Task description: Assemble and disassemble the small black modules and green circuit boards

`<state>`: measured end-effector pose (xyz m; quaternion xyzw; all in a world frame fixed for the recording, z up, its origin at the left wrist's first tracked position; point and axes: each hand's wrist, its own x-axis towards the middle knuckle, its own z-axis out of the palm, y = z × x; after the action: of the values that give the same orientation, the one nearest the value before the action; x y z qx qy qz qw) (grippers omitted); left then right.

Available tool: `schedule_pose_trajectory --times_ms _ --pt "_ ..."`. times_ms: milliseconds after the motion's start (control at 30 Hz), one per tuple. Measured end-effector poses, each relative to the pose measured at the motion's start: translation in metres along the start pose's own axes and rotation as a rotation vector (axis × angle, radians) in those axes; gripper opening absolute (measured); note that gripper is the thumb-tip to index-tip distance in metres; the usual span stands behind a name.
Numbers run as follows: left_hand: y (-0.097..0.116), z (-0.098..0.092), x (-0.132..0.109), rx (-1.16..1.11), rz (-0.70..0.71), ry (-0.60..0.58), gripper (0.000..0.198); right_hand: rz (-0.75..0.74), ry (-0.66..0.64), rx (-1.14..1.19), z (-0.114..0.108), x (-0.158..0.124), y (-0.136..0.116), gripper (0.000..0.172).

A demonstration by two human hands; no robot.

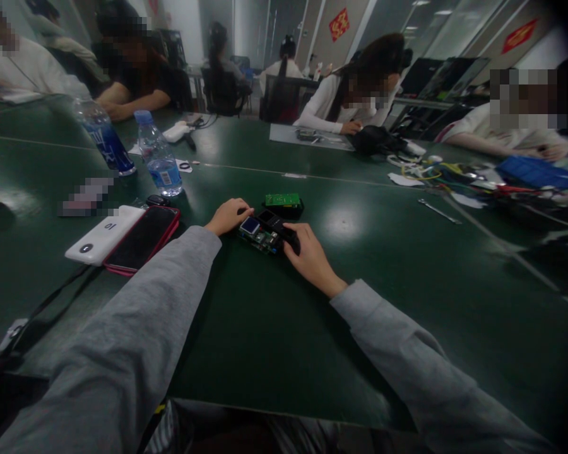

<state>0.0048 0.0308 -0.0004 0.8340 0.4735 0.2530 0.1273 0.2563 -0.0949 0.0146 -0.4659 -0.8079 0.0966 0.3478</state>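
A circuit board [264, 241] with a small square screen [251, 226] lies on the green table in front of me. Tilted just behind it is a black plastic cover [275, 221] with a dark window. My right hand [307, 252] has its fingers and thumb closed on the cover's right end. At the board's left corner is my left hand [230, 215], its fingers curled and pressed together by the screen; exactly what they pinch is partly hidden. A green circuit board [283, 200] rests on a black piece [293, 211] just beyond both hands.
To the left are a white power bank [105, 236], a red-cased phone [144, 238] and two water bottles [159, 161] [105, 139]. A wrench [439, 211], tangled cables [421, 169] and a blue bin [539, 171] occupy the right. Several people sit around the table.
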Motion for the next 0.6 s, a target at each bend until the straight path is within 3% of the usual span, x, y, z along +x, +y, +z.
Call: schedule_pose_trajectory --times_ms 600 --pt "-0.0042 0.0027 0.0006 0.019 0.016 0.011 0.037 -0.026 -0.006 0.001 0.0046 -0.0001 0.0045 0.041"
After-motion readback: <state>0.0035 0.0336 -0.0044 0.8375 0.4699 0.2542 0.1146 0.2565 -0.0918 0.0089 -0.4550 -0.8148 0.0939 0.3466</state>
